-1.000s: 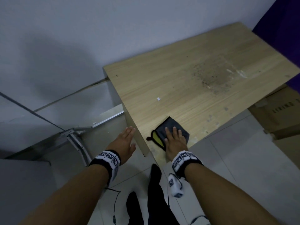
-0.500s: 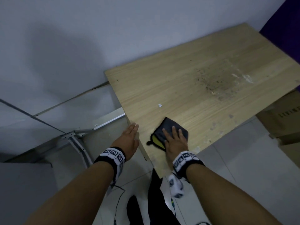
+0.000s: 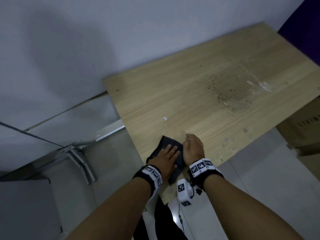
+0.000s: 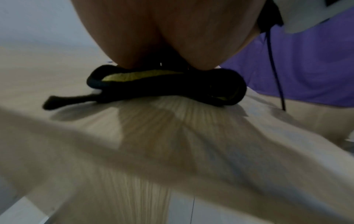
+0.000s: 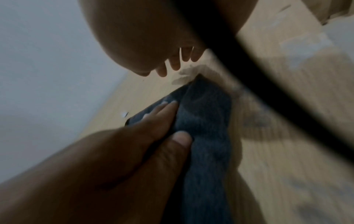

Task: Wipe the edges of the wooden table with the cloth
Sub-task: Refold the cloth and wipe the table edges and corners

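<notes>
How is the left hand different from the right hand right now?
The left hand lies flat on the dark grey folded cloth, fingers straight, pressing it onto the light wooden table. The right hand is off the cloth, beside it and above the bare wood, fingers hanging loosely curled and holding nothing. Both wear black wristbands with white patterned markers, and both are near the table's closest corner.

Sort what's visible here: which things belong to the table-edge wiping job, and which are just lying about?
Job:
- dark cloth, lying at the table's near corner
- wooden table
- left hand, flat on the cloth
- right hand, beside the cloth

Lying about:
- cardboard box
- metal frame on the floor
- white paper scrap
</notes>
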